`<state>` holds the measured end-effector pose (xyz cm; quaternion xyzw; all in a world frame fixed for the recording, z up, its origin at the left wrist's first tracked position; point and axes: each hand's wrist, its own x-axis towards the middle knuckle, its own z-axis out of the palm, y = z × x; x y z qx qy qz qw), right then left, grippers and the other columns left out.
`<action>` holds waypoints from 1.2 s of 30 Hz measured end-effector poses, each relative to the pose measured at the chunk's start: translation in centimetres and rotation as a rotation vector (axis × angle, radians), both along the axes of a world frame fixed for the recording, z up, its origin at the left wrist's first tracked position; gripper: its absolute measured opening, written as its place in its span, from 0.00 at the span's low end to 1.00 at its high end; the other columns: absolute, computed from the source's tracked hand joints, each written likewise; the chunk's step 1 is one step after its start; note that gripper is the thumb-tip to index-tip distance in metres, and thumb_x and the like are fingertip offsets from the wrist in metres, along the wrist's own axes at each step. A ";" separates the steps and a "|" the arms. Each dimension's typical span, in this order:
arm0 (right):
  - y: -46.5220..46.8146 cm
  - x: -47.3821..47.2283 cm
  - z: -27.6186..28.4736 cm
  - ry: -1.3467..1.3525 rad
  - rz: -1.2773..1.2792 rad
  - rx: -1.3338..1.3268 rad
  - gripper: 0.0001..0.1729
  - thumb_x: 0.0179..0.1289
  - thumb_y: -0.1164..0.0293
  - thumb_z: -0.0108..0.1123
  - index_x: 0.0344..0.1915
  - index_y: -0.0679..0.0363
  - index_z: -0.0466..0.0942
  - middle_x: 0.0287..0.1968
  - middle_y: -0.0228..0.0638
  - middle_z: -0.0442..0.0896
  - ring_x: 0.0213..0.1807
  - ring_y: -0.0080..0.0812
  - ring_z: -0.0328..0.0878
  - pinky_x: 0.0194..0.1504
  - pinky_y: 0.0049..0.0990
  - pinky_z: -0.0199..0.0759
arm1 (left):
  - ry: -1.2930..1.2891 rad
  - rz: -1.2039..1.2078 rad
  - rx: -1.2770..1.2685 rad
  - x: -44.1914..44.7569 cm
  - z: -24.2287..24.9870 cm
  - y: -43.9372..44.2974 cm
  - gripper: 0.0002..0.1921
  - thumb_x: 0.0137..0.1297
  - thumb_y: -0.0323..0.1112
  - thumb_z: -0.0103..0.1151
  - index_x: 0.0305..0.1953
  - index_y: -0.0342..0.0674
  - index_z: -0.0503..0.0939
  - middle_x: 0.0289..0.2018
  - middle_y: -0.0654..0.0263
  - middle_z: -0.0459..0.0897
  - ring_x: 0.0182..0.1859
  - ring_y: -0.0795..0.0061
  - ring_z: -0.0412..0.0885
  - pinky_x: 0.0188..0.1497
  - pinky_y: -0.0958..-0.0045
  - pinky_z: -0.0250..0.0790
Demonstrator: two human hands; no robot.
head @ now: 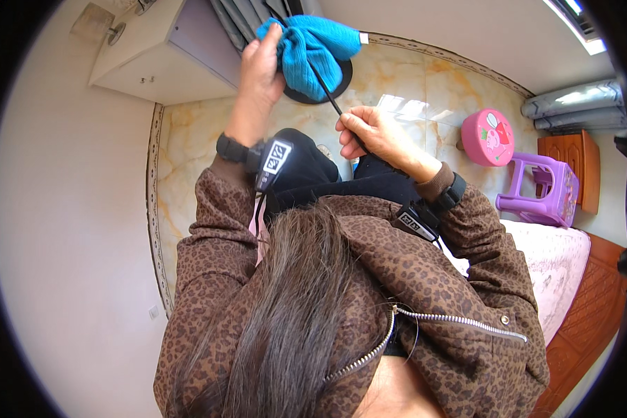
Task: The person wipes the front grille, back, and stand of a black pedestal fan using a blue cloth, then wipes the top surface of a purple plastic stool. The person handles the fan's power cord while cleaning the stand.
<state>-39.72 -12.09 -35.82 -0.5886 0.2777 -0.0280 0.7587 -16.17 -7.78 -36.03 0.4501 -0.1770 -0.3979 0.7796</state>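
Observation:
A blue cloth [313,52] is bunched in my left hand [262,62], at the top centre of the head view. A thin black cord or rod [325,88] runs from the cloth down to my right hand [373,137], whose thumb and fingers pinch it; I cannot tell which it is. More of the black length passes below the right hand along my forearm. Behind the cloth, on the floor, shows part of a round black base [346,78]. What the cloth wraps, if anything, is hidden.
A white cabinet [141,57] with a lamp [116,34] stands at upper left, beside grey curtains [230,23]. To the right are a pink round stool [488,137], a purple plastic stool [541,190], a wooden bedside cabinet [590,172] and a bed corner [548,266].

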 end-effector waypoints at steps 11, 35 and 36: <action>-0.7 0.7 0.1 -0.002 -0.044 -0.019 0.18 0.77 0.59 0.48 0.40 0.64 0.75 0.29 0.31 0.80 0.26 0.24 0.82 0.31 0.22 0.81 | -0.008 -0.078 0.076 -7.9 -2.3 2.4 0.12 0.73 0.43 0.55 0.40 0.40 0.79 0.33 0.71 0.82 0.35 0.81 0.79 0.40 0.75 0.74; -0.5 -0.1 0.0 0.115 0.010 -0.203 0.16 0.72 0.69 0.44 0.37 0.69 0.77 0.27 0.38 0.83 0.24 0.28 0.84 0.26 0.25 0.81 | -0.014 -0.258 0.138 -7.0 -0.6 2.6 0.15 0.75 0.45 0.51 0.41 0.40 0.79 0.33 0.69 0.83 0.35 0.78 0.82 0.40 0.73 0.76; -0.3 -0.1 -0.2 0.131 -0.004 -0.217 0.16 0.70 0.72 0.44 0.35 0.71 0.77 0.27 0.41 0.84 0.24 0.30 0.85 0.26 0.26 0.82 | -0.075 -0.262 0.164 -7.9 -1.0 2.7 0.12 0.74 0.42 0.53 0.45 0.39 0.78 0.36 0.69 0.83 0.37 0.80 0.81 0.43 0.74 0.75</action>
